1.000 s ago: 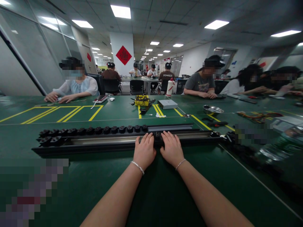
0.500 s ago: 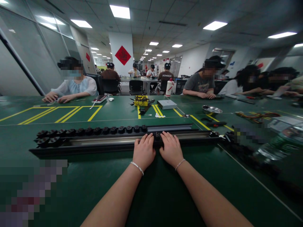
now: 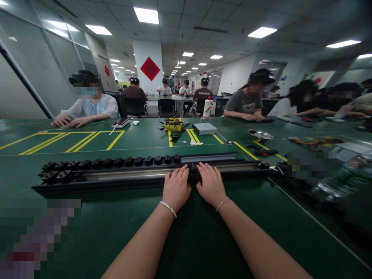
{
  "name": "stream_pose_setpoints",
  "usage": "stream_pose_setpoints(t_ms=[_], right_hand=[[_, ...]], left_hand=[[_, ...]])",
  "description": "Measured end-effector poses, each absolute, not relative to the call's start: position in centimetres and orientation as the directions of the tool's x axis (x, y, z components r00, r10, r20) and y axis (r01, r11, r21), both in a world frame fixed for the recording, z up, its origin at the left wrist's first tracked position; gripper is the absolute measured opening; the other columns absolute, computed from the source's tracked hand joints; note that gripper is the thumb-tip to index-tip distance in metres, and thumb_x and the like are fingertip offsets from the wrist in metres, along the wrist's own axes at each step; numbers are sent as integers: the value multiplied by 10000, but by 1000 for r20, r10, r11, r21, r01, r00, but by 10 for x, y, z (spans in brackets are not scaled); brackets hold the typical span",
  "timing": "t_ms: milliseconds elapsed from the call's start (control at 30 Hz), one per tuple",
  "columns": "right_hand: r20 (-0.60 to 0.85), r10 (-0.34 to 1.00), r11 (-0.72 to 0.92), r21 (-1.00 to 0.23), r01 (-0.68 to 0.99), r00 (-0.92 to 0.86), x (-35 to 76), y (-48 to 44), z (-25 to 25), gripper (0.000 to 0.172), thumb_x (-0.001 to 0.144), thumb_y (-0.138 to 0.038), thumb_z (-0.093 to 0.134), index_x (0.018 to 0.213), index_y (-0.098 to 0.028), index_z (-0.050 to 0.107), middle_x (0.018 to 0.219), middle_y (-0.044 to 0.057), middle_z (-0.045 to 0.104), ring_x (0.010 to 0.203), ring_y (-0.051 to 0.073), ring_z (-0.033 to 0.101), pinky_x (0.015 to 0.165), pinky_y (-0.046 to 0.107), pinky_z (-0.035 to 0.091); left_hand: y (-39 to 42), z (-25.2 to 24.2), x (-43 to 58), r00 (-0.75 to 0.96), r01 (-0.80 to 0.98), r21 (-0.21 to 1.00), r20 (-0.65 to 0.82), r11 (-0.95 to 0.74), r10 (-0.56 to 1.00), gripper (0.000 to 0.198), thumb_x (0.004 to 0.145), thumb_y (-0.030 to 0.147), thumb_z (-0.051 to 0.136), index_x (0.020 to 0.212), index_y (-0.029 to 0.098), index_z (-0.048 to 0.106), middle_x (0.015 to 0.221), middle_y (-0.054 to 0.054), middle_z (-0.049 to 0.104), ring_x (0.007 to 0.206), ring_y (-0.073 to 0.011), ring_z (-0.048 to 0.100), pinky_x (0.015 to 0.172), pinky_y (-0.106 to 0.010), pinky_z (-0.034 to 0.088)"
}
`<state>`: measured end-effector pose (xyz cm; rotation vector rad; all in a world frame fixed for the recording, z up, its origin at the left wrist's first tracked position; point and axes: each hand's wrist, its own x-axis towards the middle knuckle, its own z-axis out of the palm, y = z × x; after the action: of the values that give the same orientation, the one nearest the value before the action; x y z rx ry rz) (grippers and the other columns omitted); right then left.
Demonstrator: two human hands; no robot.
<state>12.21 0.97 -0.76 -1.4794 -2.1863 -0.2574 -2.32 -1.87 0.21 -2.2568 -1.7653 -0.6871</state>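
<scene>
A long black rail [image 3: 110, 179] with a shiny metal strip along its channel lies across the green table in front of me. Between my hands sits a small black round part [image 3: 193, 167] on the rail. My left hand [image 3: 176, 186] is closed against its left side, fingers bent over the rail. From the right, my right hand [image 3: 211, 185] closes on the same part. Both thumbs are mostly hidden. Several black notched round parts [image 3: 119, 162] stand in a row behind the rail, and more such parts [image 3: 63, 176] sit at its left end.
Beyond the rail are a yellow box with cables [image 3: 173, 124], a grey box [image 3: 205, 128] and a metal dish [image 3: 260, 134]. A plastic water bottle [image 3: 348, 174] lies at the right, near dark parts. Co-workers sit across the green table [image 3: 122, 232].
My hands stay at the same place on the rail. The view has tilted slightly, and the small round part between my fingers looks slightly turned.
</scene>
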Motion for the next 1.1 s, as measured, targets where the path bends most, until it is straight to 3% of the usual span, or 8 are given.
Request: stream_pose_setpoints(t_ms=[1100], right_hand=[[502, 806, 404, -82, 911, -312, 123, 10, -8, 535, 729, -207, 446, 1258, -130, 467, 1349, 63, 447, 1247, 226, 351, 1060, 403, 168]], left_hand=[[-18, 1, -24, 180, 950, 134, 501, -281, 847, 462, 759, 257, 472, 1221, 244, 456, 1317, -19, 509, 1134, -211, 461, 895, -410, 359]])
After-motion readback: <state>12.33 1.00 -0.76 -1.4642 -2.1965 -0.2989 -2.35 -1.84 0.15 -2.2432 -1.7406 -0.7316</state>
